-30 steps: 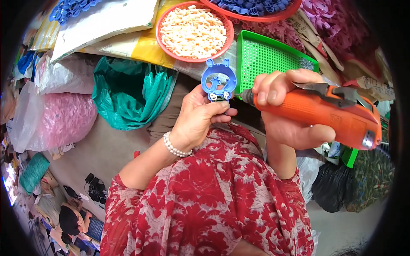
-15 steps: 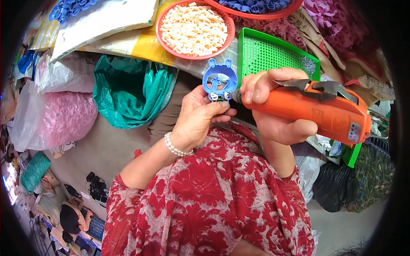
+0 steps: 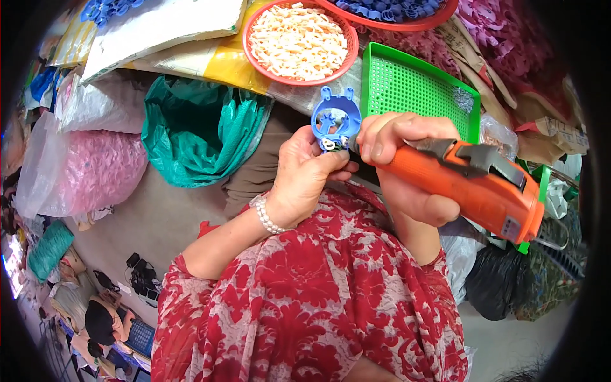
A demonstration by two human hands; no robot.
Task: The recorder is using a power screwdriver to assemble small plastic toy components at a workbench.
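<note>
Figure: Blue frame (image 3: 344, 107) held in the fingers before the near edge of the bench (image 3: 299, 95) — a risk of slipping.
The left hand (image 3: 305, 165) pinches the frame between thumb and fingers, near the green tray's (image 3: 407, 89) near left corner; the right hand (image 3: 404, 194) is wrapped round the orange screwdriver (image 3: 464, 184), its tip close by — contact cannot be told. A sideways push could twist the frame from its pinch, or an off-line tip skid toward the thumb.

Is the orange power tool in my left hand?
No, your right hand grips the orange power tool; your left hand holds the blue plastic part.
</note>
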